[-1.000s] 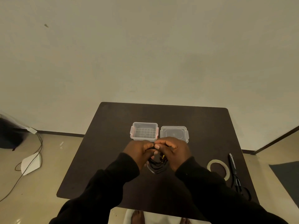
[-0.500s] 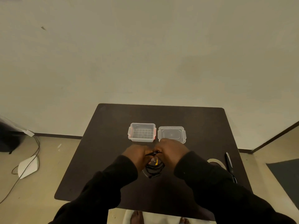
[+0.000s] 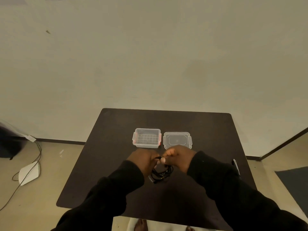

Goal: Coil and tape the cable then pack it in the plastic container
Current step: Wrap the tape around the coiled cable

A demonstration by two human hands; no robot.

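Note:
A black cable (image 3: 161, 174) hangs in a loose coil just above the dark table (image 3: 106, 164), in front of me. My left hand (image 3: 144, 160) and my right hand (image 3: 179, 157) are both closed on the top of the coil, fingertips almost touching. Behind the hands stands the clear plastic container (image 3: 146, 138) with red latches, open and with nothing in it. Its clear lid (image 3: 177, 140) lies flat just to the right of it.
A pair of scissors (image 3: 236, 165) lies near the table's right edge, partly hidden by my right sleeve. The tape roll is hidden behind that sleeve. On the floor at left are a white device (image 3: 30, 172) and trailing wires.
Both hands have spread slightly apart while keeping hold of the coil. The view shifted, and my right sleeve now covers the tape roll that showed a second ago.

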